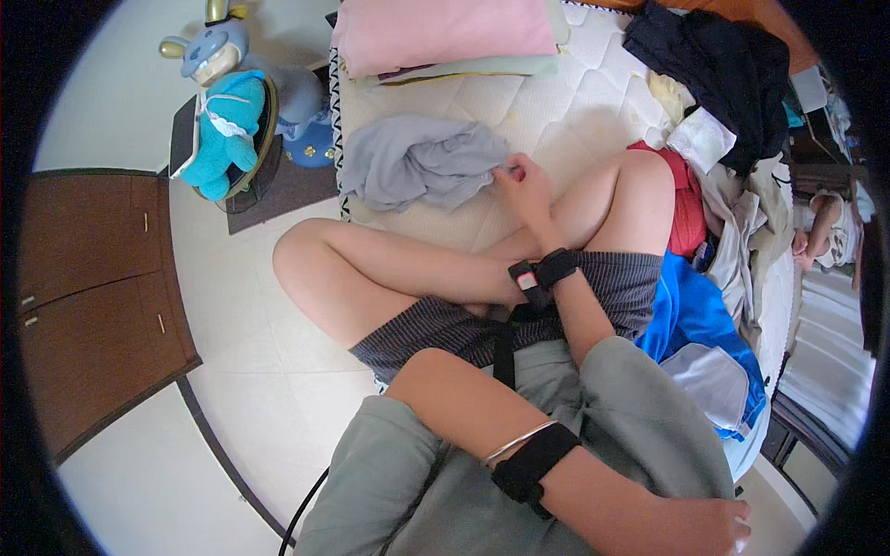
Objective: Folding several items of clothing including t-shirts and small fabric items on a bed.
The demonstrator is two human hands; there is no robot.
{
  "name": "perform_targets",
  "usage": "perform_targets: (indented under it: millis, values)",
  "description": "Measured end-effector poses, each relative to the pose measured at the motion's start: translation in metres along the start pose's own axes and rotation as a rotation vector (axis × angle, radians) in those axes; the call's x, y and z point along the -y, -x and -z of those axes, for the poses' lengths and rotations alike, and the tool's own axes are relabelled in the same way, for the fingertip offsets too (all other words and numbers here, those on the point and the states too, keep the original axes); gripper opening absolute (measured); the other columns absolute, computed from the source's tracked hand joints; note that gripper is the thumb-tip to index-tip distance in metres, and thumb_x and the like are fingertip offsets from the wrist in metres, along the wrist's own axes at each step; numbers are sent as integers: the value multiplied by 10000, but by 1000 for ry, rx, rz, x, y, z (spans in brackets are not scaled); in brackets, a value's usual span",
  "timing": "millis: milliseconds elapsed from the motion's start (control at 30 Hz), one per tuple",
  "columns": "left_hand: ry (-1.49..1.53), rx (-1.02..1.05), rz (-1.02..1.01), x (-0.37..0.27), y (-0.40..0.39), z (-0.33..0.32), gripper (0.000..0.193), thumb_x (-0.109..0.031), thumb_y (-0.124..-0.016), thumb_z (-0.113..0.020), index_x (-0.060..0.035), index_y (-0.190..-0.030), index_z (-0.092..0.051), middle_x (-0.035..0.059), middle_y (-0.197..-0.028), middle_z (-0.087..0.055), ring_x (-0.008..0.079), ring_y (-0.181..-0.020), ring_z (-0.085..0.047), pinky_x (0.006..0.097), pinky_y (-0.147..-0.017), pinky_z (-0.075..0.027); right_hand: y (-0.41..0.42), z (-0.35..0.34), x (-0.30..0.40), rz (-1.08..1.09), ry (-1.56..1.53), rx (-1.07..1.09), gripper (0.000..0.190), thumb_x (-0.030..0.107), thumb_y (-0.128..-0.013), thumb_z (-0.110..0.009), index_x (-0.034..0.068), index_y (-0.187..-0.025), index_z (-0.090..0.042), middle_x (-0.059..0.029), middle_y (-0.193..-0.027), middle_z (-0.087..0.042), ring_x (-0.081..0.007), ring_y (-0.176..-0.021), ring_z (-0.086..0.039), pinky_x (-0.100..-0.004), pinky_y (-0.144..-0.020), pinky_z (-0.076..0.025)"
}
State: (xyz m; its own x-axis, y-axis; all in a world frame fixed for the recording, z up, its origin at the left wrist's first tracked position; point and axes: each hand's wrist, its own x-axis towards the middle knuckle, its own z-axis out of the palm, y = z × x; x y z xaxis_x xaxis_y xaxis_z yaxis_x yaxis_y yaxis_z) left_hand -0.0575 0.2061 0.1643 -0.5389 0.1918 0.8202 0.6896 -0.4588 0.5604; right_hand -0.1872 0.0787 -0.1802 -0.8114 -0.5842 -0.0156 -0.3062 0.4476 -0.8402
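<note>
A crumpled grey cloth garment (424, 163) lies on the white quilted mattress (556, 128), in front of my crossed legs. My right hand (528, 184) is at its right end, the fingertips pinching the edge of the fabric. A black strap with a small device circles that wrist. My left arm crosses low over my body, wearing a thin bangle and a black wristband. At the lower right, my left hand (713, 528) has its fingers curled; whether anything is in them is hidden.
Stacked pink bedding (445, 35) lies at the bed's far end. On the right are black clothing (716, 76), a red cloth (685, 208), and blue fabric (702, 299). A figurine (215, 52) and turquoise plush toy (226, 132) stand left. Another person's arm (824, 222) shows far right.
</note>
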Motion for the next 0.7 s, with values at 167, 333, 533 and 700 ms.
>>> perform_targets:
  millis: [167,333,533,700]
  values:
    - [-29,-63,-6,-2,-2,-5,263,-262,-707,-550,-62,-539,-576,76,-569,-544,237,-659,-526,389,-656,-388,-34,36,32,153,63,37,259,264,-645,-709,54,-776,-631,-69,-556,-526,-191,-533,-531,-313,-509,-411]
    - [-35,-51,43,-8,-2,-3,228,-219,-707,-559,-64,-540,-563,70,-556,-523,222,-645,-523,361,-617,-400,-47,52,67,305,26,-86,241,249,-654,-706,57,-784,-637,-82,-595,-544,-200,-545,-543,-312,-516,-420]
    - [-81,-21,45,-13,-3,-2,191,-181,-762,-537,-56,-624,-573,62,-597,-538,214,-648,-522,357,-621,-419,-43,63,118,473,-243,-251,188,169,-761,-627,30,-831,-522,-80,-634,-519,-143,-532,-483,-272,-490,-391]
    - [147,-13,48,-15,-4,-5,182,-220,-784,-550,-61,-720,-612,72,-679,-581,208,-726,-545,358,-704,-420,-28,81,144,298,-404,-75,139,136,-849,-535,52,-861,-425,-31,-662,-488,-53,-536,-389,-219,-458,-327]
